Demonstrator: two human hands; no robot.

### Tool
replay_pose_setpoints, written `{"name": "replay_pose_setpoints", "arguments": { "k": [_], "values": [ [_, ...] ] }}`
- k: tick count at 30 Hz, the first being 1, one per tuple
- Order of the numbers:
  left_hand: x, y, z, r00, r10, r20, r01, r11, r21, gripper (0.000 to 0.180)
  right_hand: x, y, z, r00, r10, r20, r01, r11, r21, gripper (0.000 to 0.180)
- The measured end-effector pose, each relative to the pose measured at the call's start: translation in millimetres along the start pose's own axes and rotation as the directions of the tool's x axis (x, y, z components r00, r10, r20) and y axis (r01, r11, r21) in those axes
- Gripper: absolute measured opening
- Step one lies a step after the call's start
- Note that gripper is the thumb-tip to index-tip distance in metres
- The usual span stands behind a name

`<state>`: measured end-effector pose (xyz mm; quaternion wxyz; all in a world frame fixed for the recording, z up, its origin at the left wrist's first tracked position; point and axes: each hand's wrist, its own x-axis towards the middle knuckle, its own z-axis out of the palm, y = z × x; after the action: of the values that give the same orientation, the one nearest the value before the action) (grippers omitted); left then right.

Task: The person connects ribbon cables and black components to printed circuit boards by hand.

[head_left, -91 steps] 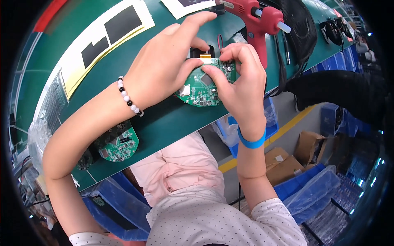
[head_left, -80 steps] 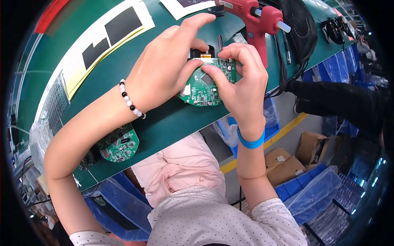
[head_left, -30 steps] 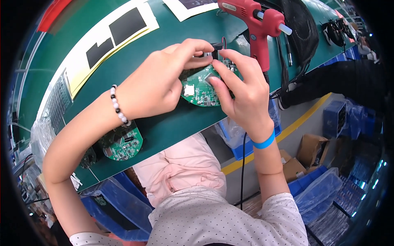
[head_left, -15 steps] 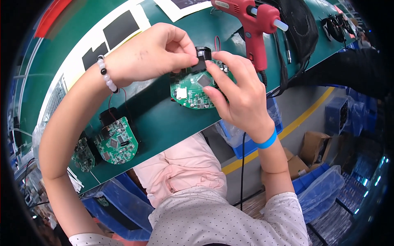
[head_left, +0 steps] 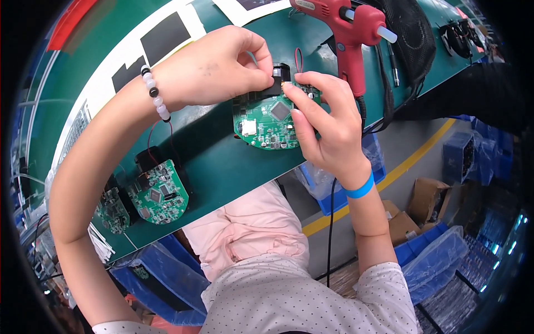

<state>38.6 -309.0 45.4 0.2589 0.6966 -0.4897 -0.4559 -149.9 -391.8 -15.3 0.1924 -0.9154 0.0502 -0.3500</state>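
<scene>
A green circuit board (head_left: 261,125) with a large square chip lies at the bench edge in front of me. At its far side stands a black module (head_left: 281,71), and a dark flat piece (head_left: 273,89) runs from it over the board. My left hand (head_left: 231,69) is closed in a pinch on this flat piece; its fingertips partly hide it. From the right, my right hand (head_left: 331,119) grips the board, index fingertip by a small connector beside the module and thumb at the right edge. Its fingers cover that side.
Two more circuit boards (head_left: 161,195) (head_left: 114,211) lie at the left. A red glue gun (head_left: 351,47) rests at the back right, beside a black mesh bag (head_left: 409,50) and a pen (head_left: 395,69). White sheets (head_left: 194,25) lie behind. Blue bins (head_left: 328,203) stand below the green bench (head_left: 222,170).
My right index fingertip has shifted off the dark flat piece, showing the small connector. The left hand has moved slightly right and up, still pinching. The board has barely moved.
</scene>
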Motion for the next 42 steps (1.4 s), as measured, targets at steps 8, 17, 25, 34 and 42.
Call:
{"name": "replay_pose_setpoints", "arguments": {
  "k": [8,17,25,34,42],
  "values": [
    [1.3,5.7,0.6,0.999,-0.032,0.009,0.031,0.999,0.043,0.011,-3.7,-0.8,1.4,1.0,0.022,0.016,-0.022,1.0,-0.008,0.03],
    [-0.4,8.9,7.7,0.997,-0.03,-0.066,0.039,0.989,0.143,0.011,-4.1,-1.9,2.8,1.0,0.031,0.0,-0.031,0.999,-0.01,0.028],
    [-2.1,13.4,10.9,0.989,0.04,-0.14,0.0,0.962,0.275,0.012,-4.1,-1.8,3.5,1.0,0.023,-0.012,-0.023,1.0,-0.014,0.027],
    [4.2,17.5,11.9,0.98,0.162,-0.116,-0.091,0.882,0.463,0.014,-3.5,-3.7,3.5,0.999,0.03,-0.026,-0.031,0.999,-0.015,0.026],
    [20.5,39.5,5.8,0.979,-0.204,-0.002,0.183,0.875,0.449,0.027,-4.6,-1.7,3.0,1.0,0.023,-0.021,-0.024,0.999,-0.027,0.027]
  ]
}}
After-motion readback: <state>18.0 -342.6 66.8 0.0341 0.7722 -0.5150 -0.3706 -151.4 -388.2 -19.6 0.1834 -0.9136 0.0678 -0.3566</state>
